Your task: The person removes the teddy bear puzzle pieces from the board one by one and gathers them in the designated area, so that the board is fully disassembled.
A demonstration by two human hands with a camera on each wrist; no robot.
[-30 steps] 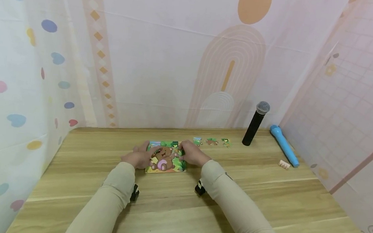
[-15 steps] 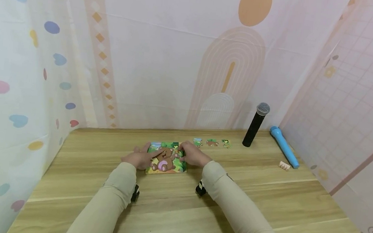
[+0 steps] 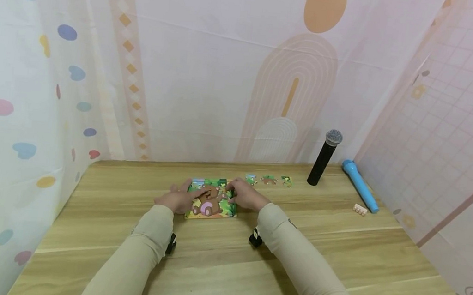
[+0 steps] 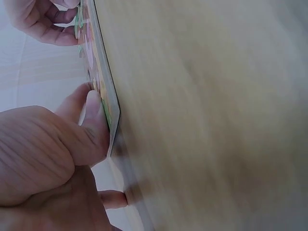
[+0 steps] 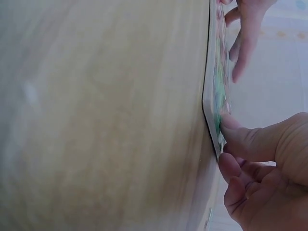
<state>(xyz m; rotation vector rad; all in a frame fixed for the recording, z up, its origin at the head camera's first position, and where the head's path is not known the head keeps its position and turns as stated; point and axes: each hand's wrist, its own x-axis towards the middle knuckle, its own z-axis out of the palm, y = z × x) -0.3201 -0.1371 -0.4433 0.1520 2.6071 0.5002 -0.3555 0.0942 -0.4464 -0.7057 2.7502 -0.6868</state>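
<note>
A flat jigsaw puzzle (image 3: pixel 207 208) with a brown bear on a green ground lies on the table. My left hand (image 3: pixel 175 201) rests over its left side, index finger stretched across to the bear's face. In the left wrist view the left thumb (image 4: pixel 92 107) lies on the puzzle near the board's edge. At the upper right of the puzzle, my right hand (image 3: pixel 248 195) has curled fingers and pinches a green-edged puzzle piece (image 4: pixel 78 21) close over the board. Most of that piece is hidden by the fingers.
Several loose puzzle pieces (image 3: pixel 269 180) lie in a row behind the right hand. A black microphone (image 3: pixel 321 162) stands upright at the back right. Beside it lie a blue toy microphone (image 3: pixel 360 185) and a small pale pink block (image 3: pixel 360 209). Curtains (image 3: pixel 199 89) hang behind the table.
My left index finger has slid slightly right across the bear's face. The right hand stays at the puzzle's upper right with little visible movement.
</note>
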